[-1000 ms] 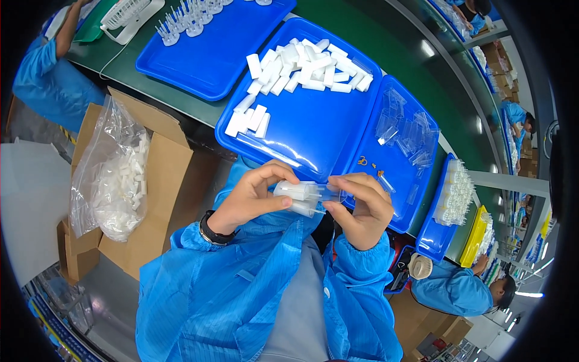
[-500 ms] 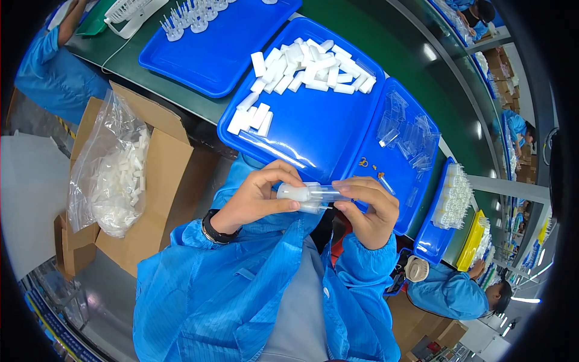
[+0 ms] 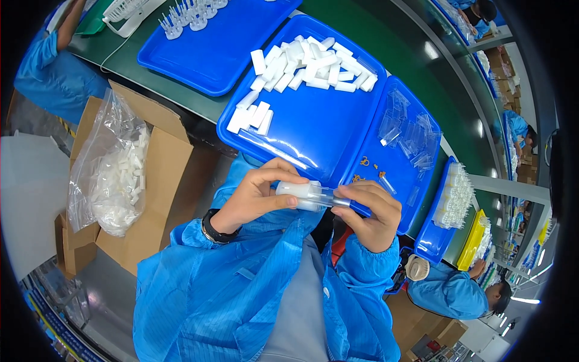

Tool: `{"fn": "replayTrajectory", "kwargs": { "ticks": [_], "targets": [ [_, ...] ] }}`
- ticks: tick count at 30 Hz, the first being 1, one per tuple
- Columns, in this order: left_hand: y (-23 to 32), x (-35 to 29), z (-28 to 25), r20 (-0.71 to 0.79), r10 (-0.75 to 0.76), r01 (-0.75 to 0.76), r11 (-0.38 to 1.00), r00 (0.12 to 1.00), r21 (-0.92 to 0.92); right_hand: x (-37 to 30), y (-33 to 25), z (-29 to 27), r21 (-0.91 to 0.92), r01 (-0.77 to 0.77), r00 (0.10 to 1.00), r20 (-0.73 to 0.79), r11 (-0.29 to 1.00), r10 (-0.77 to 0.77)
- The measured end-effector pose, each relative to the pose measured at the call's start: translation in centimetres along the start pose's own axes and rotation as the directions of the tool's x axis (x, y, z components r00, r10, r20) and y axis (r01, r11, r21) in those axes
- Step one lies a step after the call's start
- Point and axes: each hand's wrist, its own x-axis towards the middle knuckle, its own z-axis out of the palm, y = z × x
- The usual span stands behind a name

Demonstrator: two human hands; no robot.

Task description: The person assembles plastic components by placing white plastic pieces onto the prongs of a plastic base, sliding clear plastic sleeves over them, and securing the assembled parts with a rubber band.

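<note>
left hand (image 3: 256, 194) pinched nearly closed on white parts (image 3: 294, 190), right hand (image 3: 377, 214) likewise on clear tube (image 3: 324, 196); looks light, stiff (slick, i'd guess), so grip the sides.

Bright, even light fills our fisheye view, ceiling strip lights (image 3: 526, 300) burning white at lower right. We catch glare streaking the near edge of the central blue tray (image 3: 313, 123) and spotting the green worktop (image 3: 395, 54), with deep shadow beneath it. The left hand (image 3: 256, 196) and right hand (image 3: 375, 214) read crisp; toward our black rim, straight lines bow and details soften.
</note>
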Motion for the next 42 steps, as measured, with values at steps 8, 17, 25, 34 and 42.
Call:
{"fn": "replayTrajectory", "kwargs": {
  "ticks": [8,17,25,34,42],
  "targets": [
    [0.8,-0.1,0.8,-0.054,0.007,-0.002,0.996,0.999,0.087,-0.8,1.8,1.6,0.066,0.202,0.975,-0.106,0.977,-0.195],
    [3.1,0.1,0.4,0.033,-0.031,0.011,0.871,0.999,0.49,-0.9,2.2,1.7,0.087,0.164,0.987,-0.016,0.983,-0.163],
    [2.4,-0.5,-2.0,-0.087,-0.133,0.127,0.99,0.987,-0.065,0.1,1.6,0.6,-0.079,0.098,0.995,0.019,0.992,-0.097],
    [-2.4,-0.9,-1.9,0.246,-0.156,0.284,0.685,0.957,-0.671,0.8,1.4,2.4,0.074,0.154,0.985,0.069,0.985,-0.159],
    [-1.5,-0.3,-2.1,0.257,-0.184,0.301,0.774,0.949,-0.557,0.0,2.9,1.9,0.118,0.133,0.98,0.134,0.984,-0.148]
  ]
}}
